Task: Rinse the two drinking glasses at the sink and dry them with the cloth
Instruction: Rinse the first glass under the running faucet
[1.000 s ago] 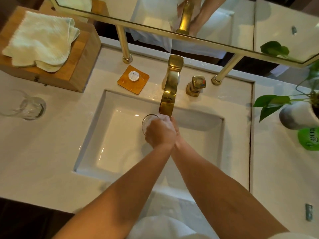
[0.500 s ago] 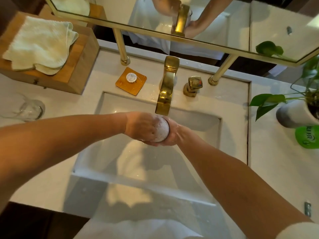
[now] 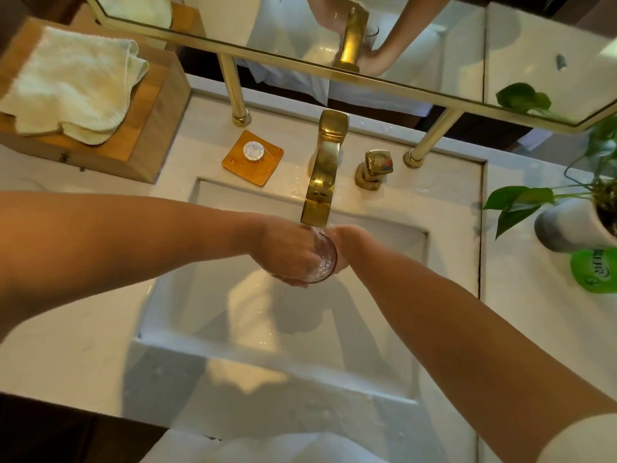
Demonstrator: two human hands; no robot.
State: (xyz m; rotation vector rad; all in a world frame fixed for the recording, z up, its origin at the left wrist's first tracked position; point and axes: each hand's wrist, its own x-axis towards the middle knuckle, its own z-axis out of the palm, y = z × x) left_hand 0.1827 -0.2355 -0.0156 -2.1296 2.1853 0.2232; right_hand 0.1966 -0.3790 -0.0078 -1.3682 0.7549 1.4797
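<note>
Head camera, looking straight down over the sink [image 3: 173,295]. Both bare forearms reach in from the near edge and meet under the gold faucet [image 3: 322,175].

The left hand [image 3: 283,250] comes in from the left side, knuckles up, with its fingers curled round the drinking glass [image 3: 322,259]. The right hand [image 3: 345,240] closes in from the right, its wrist bent and its palm pressed to the glass's far side. The mirror [image 3: 434,45] above shows that hand wrapped round the glass as well, so both hands are clamped on it.

The glass itself sits directly below the spout, over the back half of the basin. It's tipped toward the camera, and water is splashing inside it.

The cream cloth [image 3: 70,85] lies folded on the wooden box [image 3: 150,128] at the countertop's back left corner, well apart from the hands.

Now for the writing. A small round packet [image 3: 252,151] sits on the orange dish [image 3: 267,168] beside the faucet base, on the back edge. It carries print, but it's too small to read.

Over at the right edge there's a green label [image 3: 597,270] with white lettering, blurred past reading. It sits just below the potted plant [image 3: 567,225].
</note>
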